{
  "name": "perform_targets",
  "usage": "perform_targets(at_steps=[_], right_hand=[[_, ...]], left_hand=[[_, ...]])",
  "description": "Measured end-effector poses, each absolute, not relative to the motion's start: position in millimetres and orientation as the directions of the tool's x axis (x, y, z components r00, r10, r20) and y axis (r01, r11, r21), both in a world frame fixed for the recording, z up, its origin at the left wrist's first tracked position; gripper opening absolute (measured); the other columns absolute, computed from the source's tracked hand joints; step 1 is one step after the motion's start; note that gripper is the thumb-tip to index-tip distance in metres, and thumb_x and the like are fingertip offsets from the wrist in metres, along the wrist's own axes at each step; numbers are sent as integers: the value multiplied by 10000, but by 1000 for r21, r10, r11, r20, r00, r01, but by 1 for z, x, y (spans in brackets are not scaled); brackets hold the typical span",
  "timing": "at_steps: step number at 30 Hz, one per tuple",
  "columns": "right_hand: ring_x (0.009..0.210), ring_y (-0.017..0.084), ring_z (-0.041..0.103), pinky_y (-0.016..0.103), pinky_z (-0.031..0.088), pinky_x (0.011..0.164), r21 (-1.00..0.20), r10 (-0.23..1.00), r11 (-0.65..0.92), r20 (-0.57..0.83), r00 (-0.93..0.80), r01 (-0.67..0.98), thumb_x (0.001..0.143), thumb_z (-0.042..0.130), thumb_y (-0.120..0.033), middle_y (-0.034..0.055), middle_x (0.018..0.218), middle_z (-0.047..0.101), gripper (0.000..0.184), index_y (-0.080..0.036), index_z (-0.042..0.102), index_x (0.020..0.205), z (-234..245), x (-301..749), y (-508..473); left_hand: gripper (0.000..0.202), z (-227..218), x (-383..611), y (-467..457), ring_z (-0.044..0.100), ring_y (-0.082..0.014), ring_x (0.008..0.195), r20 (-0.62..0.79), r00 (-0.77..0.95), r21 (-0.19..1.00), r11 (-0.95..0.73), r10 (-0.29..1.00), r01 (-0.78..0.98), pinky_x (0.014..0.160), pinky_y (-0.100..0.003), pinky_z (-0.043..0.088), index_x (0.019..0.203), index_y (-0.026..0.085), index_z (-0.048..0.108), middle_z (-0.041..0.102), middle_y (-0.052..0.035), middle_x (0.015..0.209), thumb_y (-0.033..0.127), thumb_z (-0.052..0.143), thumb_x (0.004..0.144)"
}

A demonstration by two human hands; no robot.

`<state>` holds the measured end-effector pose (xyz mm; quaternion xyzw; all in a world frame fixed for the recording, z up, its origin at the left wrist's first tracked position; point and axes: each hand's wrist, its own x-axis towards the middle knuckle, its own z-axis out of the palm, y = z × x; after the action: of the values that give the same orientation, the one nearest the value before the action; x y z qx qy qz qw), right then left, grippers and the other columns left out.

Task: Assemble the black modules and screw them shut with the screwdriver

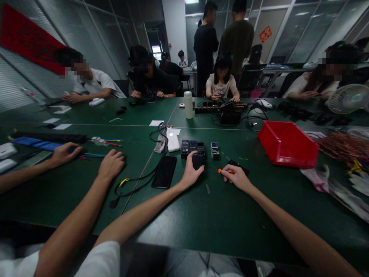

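Observation:
My left hand is closed around a small black box-shaped device and holds it just above the table. An orange-handled screwdriver is pinched in my right hand. Its thin shaft points left, and the tip is at or close to the device's side; contact cannot be made out. Behind my left hand stand several similar black devices in a row. Right of them lies a small unit with exposed circuit boards. A flat black piece lies partly behind my right hand.
A black phone, a cable and a white power bank lie to the left. At right are a red bin and copper wire. A co-worker's hands work beside wires at left. A bottle stands farther back.

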<state>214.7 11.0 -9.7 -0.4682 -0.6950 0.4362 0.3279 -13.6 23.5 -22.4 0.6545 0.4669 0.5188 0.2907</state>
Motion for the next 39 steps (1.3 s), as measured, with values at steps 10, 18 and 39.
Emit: perform_targets(at_steps=[10,18,39], right_hand=[[551,131,552,267,451,561,-904,941,214,89,-326,371,789,561,-479,14,637,597,327,-155,600,805,-11,215,13],[785,192,618,351,491,743,-878,936,276,153,-316,392,718,650,-435,48,844,642,293,-173,603,840,-10,216,13],[582,133,562,266,459,596,-875,918,263,98,-385,406,811,534,-466,10,672,579,301,-175,611,819,-7,214,11]], left_hand=[[600,-23,-12,23,434,-209,1159,417,20,862,-403,909,308,1012,-373,320,1272,228,327,426,-73,1252,170,580,731],[599,-22,-11,24,437,-209,1161,423,23,860,-410,906,305,1014,-375,320,1269,229,333,429,-72,1253,159,576,726],[593,-24,-13,25,436,-209,1160,422,26,856,-408,906,316,1013,-372,322,1265,231,331,423,-71,1256,181,583,731]])
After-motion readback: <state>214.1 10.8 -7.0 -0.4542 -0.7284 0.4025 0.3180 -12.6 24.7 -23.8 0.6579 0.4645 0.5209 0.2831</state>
